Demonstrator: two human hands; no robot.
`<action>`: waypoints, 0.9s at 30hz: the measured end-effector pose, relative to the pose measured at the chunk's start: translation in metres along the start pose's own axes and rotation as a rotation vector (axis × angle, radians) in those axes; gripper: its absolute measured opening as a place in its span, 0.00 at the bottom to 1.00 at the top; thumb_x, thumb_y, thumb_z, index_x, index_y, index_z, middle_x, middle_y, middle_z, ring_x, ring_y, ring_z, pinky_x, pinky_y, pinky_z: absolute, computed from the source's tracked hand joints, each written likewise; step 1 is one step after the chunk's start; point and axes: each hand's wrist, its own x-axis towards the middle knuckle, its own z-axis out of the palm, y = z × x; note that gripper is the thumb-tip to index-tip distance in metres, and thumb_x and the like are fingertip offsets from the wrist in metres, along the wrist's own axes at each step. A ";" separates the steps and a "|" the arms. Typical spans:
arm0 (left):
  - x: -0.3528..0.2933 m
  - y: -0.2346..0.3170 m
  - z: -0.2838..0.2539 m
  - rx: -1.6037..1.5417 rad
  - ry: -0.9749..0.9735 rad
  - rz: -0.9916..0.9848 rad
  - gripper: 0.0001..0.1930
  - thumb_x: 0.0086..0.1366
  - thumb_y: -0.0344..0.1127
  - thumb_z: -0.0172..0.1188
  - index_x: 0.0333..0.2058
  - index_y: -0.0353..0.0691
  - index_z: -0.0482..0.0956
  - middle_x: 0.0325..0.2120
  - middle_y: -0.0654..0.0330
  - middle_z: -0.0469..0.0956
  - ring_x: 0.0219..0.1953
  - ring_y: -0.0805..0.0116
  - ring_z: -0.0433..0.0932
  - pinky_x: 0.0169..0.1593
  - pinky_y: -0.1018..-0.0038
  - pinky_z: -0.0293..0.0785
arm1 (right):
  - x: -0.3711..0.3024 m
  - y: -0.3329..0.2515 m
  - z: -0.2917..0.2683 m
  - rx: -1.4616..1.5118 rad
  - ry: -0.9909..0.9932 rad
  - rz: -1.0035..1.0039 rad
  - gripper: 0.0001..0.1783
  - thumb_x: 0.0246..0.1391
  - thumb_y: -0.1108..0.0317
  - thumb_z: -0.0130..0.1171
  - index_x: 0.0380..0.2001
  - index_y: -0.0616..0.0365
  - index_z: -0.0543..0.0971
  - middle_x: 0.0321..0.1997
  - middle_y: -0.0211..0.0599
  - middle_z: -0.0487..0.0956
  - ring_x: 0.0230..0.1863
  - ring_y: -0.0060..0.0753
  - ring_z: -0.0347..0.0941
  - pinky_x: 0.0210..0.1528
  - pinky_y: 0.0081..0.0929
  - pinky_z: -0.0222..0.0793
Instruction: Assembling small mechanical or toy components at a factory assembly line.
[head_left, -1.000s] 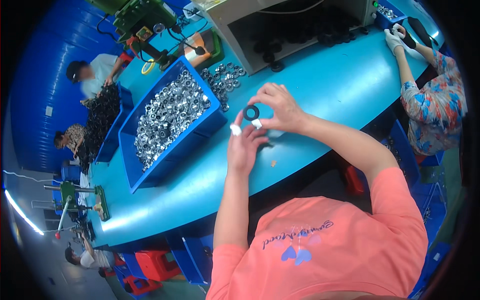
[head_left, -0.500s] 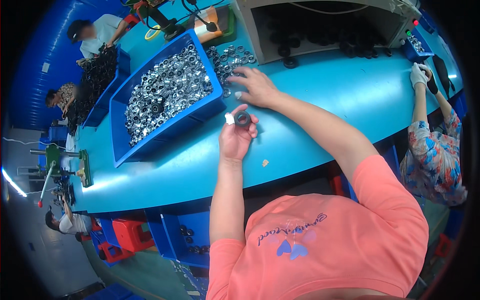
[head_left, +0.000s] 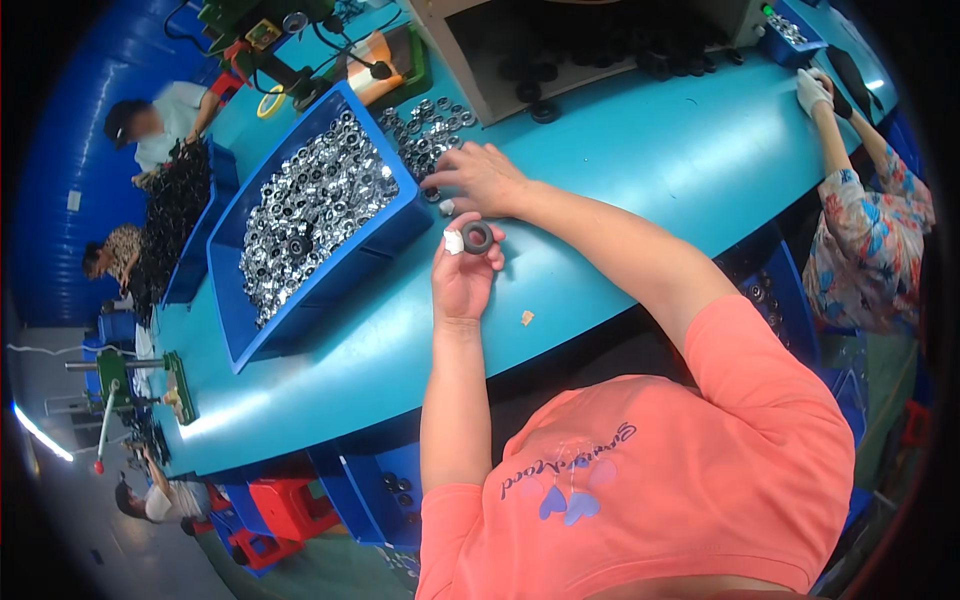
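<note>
My left hand (head_left: 463,275) is palm up above the table, its fingers closed on a thick black ring (head_left: 478,249). White tape wraps one of its fingertips. My right hand (head_left: 485,180) reaches left over the table with fingers spread, the tips beside a cluster of loose silver-and-black round parts (head_left: 425,135). I see nothing held in it, though whether a fingertip touches a part is hard to tell. Left of both hands stands a large blue bin (head_left: 330,290) full of similar shiny round parts (head_left: 320,190).
A grey machine housing (head_left: 455,60) with black rings (head_left: 543,111) inside and before it stands at the back. A green press (head_left: 265,50) is at the far left. At right a person with white gloves (head_left: 812,92) works near a small blue bin (head_left: 785,45). Other people sit at left.
The whole view has shifted, so the bin and table appear turned slightly. My right hand's fingers have stretched farther toward the near end of the loose parts. The left hand still holds the black ring.
</note>
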 end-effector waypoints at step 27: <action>-0.002 0.004 -0.008 -0.156 0.231 0.115 0.23 0.78 0.49 0.47 0.41 0.31 0.78 0.42 0.46 0.82 0.43 0.54 0.83 0.46 0.63 0.84 | -0.077 -0.048 -0.044 1.134 0.176 0.353 0.17 0.55 0.72 0.68 0.49 0.60 0.82 0.42 0.31 0.83 0.42 0.20 0.78 0.48 0.20 0.76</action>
